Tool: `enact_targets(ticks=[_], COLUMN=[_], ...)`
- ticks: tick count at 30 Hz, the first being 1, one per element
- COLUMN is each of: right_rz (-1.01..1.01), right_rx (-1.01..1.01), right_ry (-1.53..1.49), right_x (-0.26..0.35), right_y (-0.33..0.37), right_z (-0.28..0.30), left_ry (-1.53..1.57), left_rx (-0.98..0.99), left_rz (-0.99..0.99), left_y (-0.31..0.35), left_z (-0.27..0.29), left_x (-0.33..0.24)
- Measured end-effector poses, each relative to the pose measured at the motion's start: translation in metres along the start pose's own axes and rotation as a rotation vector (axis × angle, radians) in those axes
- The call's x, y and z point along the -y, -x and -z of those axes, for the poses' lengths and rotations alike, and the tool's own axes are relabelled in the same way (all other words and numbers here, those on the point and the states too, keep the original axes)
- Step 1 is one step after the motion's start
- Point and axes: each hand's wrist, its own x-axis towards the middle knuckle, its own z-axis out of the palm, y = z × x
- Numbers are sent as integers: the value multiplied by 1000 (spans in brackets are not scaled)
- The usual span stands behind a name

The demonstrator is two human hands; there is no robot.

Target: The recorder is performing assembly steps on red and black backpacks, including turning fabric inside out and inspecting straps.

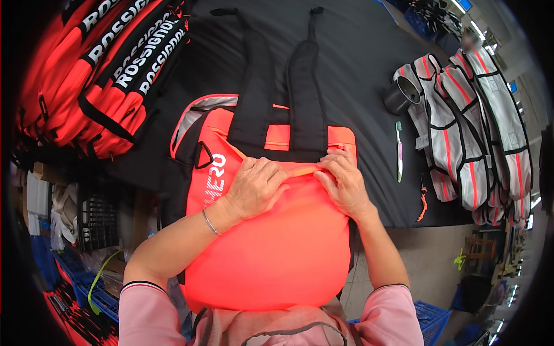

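A bright coral-red and black backpack (271,254) lies in front of me, its lower part hanging over the table's near edge toward my body. Its two black padded shoulder straps (304,95) stretch away from me. My left hand (257,187) is closed, gripping a fold of the coral fabric by the white lettering. Pinched between the fingertips of my right hand (343,181) is the same fabric edge, near the bag's right side. An orange strip (303,171) of that edge shows between both hands. What lies under my fingers is hidden.
Several red and black bags (115,75) are piled at the far left. Grey bag pieces with red stripes (461,132) lie at the right, beside a black cup (402,96). A toothbrush (399,151) and an orange cord (423,199) rest on the black-covered table (369,69).
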Motion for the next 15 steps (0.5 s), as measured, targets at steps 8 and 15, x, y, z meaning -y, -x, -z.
enact_targets(ticks=[8,15], right_rz=[45,39], right_rx=[-387,-410], right_ry=[27,324], right_x=[2,4], right_y=[7,3], right_z=[-23,-23], left_ry=[-24,226], left_rx=[-62,115], left_rz=[-51,392], left_y=[-3,-64], left_z=[-3,-17], left_x=[-5,2])
